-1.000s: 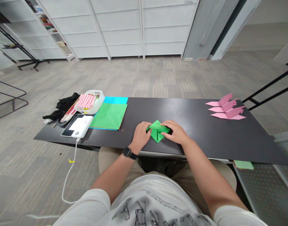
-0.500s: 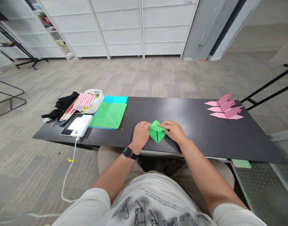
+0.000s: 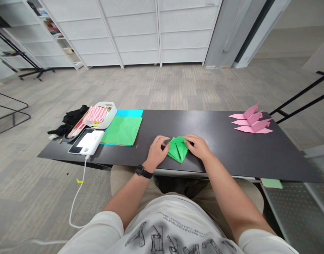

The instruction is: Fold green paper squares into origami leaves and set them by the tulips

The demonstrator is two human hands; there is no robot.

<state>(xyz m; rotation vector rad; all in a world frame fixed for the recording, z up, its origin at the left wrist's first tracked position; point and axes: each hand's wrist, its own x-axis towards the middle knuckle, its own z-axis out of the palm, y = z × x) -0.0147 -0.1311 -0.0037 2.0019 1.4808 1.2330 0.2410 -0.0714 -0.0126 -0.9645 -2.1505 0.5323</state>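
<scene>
the green paper (image 3: 182, 147) lies on the dark table (image 3: 225, 148) between the hands; it should be light and thin, firm along its creases yet easy to crumple or tear, so best taken lightly by the outer edges beside each hand; the right hand (image 3: 198, 146) seems to pinch its far edge, while the left hand (image 3: 157, 151) curls at its other side, thumb and fingers parted, any grip there hard to tell. it looks layered and roughly diamond-shaped, a dark slit running down its middle
</scene>
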